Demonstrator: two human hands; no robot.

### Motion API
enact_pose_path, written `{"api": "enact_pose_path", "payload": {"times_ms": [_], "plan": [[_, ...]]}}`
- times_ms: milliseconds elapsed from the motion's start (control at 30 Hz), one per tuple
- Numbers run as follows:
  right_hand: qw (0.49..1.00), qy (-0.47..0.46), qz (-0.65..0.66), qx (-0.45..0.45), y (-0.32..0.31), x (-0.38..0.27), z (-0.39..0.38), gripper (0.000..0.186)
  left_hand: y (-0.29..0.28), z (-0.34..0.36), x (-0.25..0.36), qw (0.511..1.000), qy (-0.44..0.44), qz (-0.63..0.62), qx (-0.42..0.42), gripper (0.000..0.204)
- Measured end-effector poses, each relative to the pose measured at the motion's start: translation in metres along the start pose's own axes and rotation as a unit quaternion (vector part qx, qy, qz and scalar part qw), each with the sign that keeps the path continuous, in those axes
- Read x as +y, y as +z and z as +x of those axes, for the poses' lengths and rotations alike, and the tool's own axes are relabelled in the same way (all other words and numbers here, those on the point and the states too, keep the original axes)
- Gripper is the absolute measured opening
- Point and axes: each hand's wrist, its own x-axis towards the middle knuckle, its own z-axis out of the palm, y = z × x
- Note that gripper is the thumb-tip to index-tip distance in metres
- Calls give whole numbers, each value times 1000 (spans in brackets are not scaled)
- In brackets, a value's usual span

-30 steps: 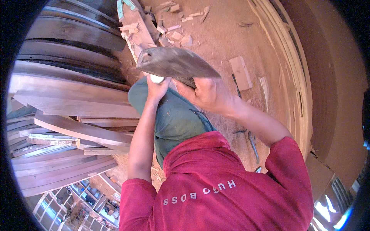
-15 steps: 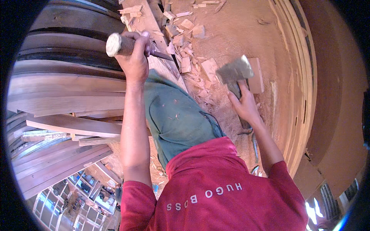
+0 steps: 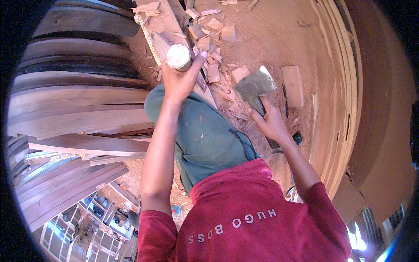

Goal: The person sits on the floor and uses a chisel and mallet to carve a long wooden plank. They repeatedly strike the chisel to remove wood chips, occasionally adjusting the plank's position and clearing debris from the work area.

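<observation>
My left hand (image 3: 178, 85) is closed around the thick round handle of a chisel (image 3: 178, 57), whose pale, battered end points up at me. The blade is hidden beneath the hand, over a long wooden beam (image 3: 168, 22) at my knee. My right hand (image 3: 273, 120) grips the dark handle of a mallet (image 3: 255, 84) with a broad, blocky grey head. This head hangs to the right of the chisel, apart from it, above wood chips (image 3: 214, 73) lying along the beam.
Curved planks (image 3: 78, 102) are stacked at the left. A flat wood block (image 3: 293, 86) lies on the dusty ground beyond my right hand. Long boards (image 3: 349, 109) stand along the right side. Shelves (image 3: 107, 214) with small items show at the lower left.
My left hand has swung right and turned the chisel more upright, so its blade no longer shows. The mallet has shifted slightly left and nearer, uncovering the flat block.
</observation>
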Motion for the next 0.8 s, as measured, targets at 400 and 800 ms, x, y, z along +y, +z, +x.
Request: {"api": "enact_pose_path", "payload": {"times_ms": [400,800], "plan": [[991,-110,23,67,-11,-1,-8,54,17,-16,8,996,73,51,-23,23],[953,-290,31,82,-68,-96,-21,47,20,-38,2,993,100,52,17,14]]}}
